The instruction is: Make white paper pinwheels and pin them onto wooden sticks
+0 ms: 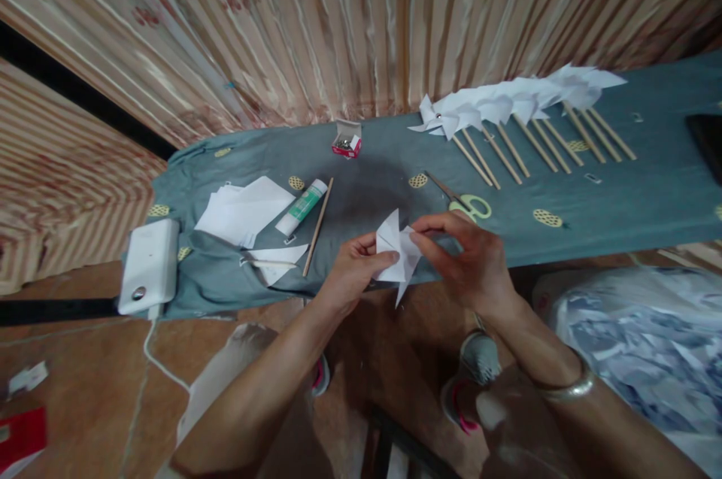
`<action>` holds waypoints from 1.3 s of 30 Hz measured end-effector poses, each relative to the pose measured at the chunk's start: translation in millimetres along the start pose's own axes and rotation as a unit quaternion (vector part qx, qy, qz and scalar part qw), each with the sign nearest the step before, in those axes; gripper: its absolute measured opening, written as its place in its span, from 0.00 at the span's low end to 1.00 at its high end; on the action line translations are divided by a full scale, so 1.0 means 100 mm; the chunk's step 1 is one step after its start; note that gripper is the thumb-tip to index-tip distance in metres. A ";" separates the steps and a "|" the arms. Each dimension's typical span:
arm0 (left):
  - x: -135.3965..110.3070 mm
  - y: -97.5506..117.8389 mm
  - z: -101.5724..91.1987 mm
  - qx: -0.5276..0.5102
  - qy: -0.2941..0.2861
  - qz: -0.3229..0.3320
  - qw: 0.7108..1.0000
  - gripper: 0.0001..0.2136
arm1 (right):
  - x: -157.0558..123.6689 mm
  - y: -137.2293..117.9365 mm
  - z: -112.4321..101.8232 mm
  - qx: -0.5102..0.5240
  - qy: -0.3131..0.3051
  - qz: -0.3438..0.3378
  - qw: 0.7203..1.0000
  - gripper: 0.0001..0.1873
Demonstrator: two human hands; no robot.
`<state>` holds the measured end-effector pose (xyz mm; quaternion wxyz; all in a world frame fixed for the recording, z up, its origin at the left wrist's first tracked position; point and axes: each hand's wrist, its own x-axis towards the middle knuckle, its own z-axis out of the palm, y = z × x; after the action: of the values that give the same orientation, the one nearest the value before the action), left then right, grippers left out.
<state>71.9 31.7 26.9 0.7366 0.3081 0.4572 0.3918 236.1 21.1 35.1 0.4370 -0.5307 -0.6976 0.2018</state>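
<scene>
A folded white paper pinwheel (389, 244) is held up over the front edge of the cloth-covered table. My left hand (356, 267) grips it from the left, thumb across its front. On the other side, my right hand (465, 253) pinches its right blade between thumb and fingers. Just beyond the right hand lie scissors (477, 207) with light green handles. Left of my hands are a wooden stick (319, 227), a glue stick (301, 207) and a stack of white paper (242, 210).
A row of pinwheels on sticks (508, 107) lies at the back right. A small red box of metal pins (346, 140) stands at the back. A white power bank (150, 266) with a cable sits at the left end. A clear plastic bag (643, 344) is at the lower right.
</scene>
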 end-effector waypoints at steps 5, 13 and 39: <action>0.00 0.01 -0.02 -0.004 -0.005 -0.008 1.000 0.12 | -0.07 0.03 -0.03 -0.102 -0.014 -0.165 0.981 0.09; -0.01 0.01 -0.04 -0.010 -0.011 -0.022 1.000 0.13 | -0.11 0.03 0.00 -0.171 -0.028 -0.212 0.962 0.13; -0.02 0.02 -0.03 -0.009 -0.023 -0.031 0.999 0.12 | -0.14 0.02 -0.01 -0.277 -0.051 -0.266 0.922 0.10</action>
<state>67.8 31.7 27.8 0.7614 0.2958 0.4462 0.3657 238.8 8.7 28.1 0.2740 -0.4149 -0.8623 -0.0963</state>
